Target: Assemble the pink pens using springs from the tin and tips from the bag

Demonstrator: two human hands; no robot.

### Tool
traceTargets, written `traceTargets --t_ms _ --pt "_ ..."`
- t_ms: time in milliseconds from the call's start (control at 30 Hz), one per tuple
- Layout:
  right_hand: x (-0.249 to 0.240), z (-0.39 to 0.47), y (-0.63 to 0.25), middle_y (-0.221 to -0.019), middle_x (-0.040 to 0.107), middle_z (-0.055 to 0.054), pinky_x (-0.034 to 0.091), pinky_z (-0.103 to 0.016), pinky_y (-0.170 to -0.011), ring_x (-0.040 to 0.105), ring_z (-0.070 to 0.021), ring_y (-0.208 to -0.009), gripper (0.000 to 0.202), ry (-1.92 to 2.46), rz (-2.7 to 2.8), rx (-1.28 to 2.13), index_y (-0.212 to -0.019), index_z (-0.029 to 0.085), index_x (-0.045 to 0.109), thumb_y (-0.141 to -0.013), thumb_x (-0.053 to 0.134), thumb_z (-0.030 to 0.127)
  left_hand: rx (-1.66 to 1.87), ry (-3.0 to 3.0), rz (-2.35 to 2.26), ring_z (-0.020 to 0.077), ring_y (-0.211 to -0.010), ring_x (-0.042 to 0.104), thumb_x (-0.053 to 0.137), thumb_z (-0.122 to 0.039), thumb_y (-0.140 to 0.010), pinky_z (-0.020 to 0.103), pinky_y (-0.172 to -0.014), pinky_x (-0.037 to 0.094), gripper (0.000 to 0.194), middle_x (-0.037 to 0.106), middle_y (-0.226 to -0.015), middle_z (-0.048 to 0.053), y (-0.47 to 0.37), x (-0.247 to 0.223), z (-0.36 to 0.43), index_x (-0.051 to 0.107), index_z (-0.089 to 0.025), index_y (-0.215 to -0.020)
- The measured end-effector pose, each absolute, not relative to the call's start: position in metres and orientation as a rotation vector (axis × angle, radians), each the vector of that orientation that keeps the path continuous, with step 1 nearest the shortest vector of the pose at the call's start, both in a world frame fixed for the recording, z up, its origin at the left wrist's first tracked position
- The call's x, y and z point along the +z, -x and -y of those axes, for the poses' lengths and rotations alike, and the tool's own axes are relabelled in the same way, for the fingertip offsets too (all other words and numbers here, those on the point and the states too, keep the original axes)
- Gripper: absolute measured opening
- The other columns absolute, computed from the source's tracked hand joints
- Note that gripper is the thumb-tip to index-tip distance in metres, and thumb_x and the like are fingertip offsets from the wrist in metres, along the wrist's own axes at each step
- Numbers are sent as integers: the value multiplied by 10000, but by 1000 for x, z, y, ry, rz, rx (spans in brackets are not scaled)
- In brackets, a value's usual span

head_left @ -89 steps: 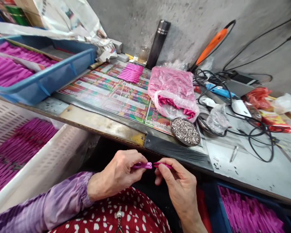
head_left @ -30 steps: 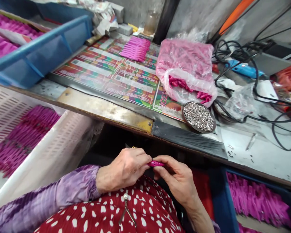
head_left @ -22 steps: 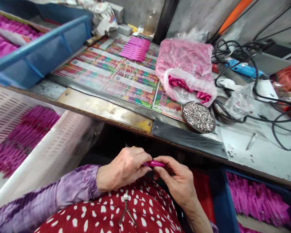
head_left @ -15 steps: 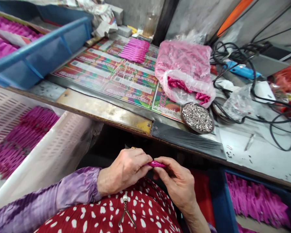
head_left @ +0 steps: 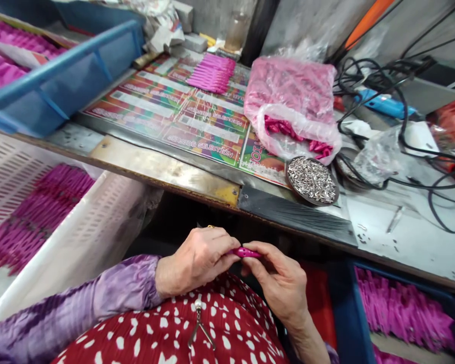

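Note:
Between the fingertips of both hands is a small magenta piece (head_left: 246, 252), held level above the lap. My left hand (head_left: 199, 260) pinches its left end; the fingers cover that end. My right hand (head_left: 278, 280) grips the right end between thumb and forefinger. Tiny dark spots show on the piece's surface. On the table beyond, a dish of small silver metal parts (head_left: 313, 181) stands near the front edge. Behind it lies a pink plastic bag (head_left: 291, 86), its mouth open on glossy magenta pieces (head_left: 282, 127). A row of pink pieces (head_left: 212, 73) rests on the printed sheet (head_left: 163, 108).
A blue crate (head_left: 87, 65) with pink pieces stands at the left on the table (head_left: 167, 169). Below it is a white basket (head_left: 72, 242). Another blue bin (head_left: 360, 308) sits low at the right. Black cables (head_left: 402, 131) tangle on the right side.
The view has shifted slightly. Both hands still hold the magenta piece in nearly the same pose, and its dark spots face the camera a little more.

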State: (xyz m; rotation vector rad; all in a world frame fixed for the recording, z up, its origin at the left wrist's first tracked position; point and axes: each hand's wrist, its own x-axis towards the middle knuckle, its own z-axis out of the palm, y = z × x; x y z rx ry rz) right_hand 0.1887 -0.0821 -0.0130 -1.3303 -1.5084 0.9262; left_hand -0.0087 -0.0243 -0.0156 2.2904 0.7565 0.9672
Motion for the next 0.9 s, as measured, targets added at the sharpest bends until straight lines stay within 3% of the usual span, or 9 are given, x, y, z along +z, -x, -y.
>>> traceTargets --t_ms 300,433,567,733,900 --pt "1 72 -195 -937 791 16 611 -172 -597 722 -108 -604 206 1332 1630 728 -1087 270 746 -900 722 188 1045 -2393 -762 168 -683 650 539 -150 -985 278 -640 507 152 706 -803 49 0 -6 15 681 -122 -935" --pt "21 59 -218 -887 774 13 614 -214 -636 724 -131 -649 201 1403 1724 440 -1138 251 729 -942 686 253 1109 -2403 -773 161 -656 618 541 -121 -967 276 -602 472 136 687 -796 36 -4 -1 5 671 -145 -933" --pt "34 38 -249 -875 756 -29 569 -255 -658 699 -159 -706 135 1560 1750 -71 -1020 191 731 -981 638 281 1092 -2411 -756 152 -678 609 546 -113 -956 264 -598 452 124 676 -829 25 -4 2 -4 657 -169 -948" --pt "29 18 -278 -850 712 -90 510 -378 -744 624 -251 -807 300 1628 1874 -460 -1015 118 730 -1028 545 354 1136 -2420 -796 148 -663 625 569 -129 -956 251 -604 474 99 668 -799 13 -3 6 -13 660 -168 -952" --pt "23 13 -286 -893 694 -119 479 -404 -781 573 -286 -857 404 1671 1931 -618 -1052 100 737 -1048 483 413 1184 -2445 -845 134 -598 603 572 -135 -957 233 -557 454 110 637 -728 -4 -3 9 -19 676 -166 -936"
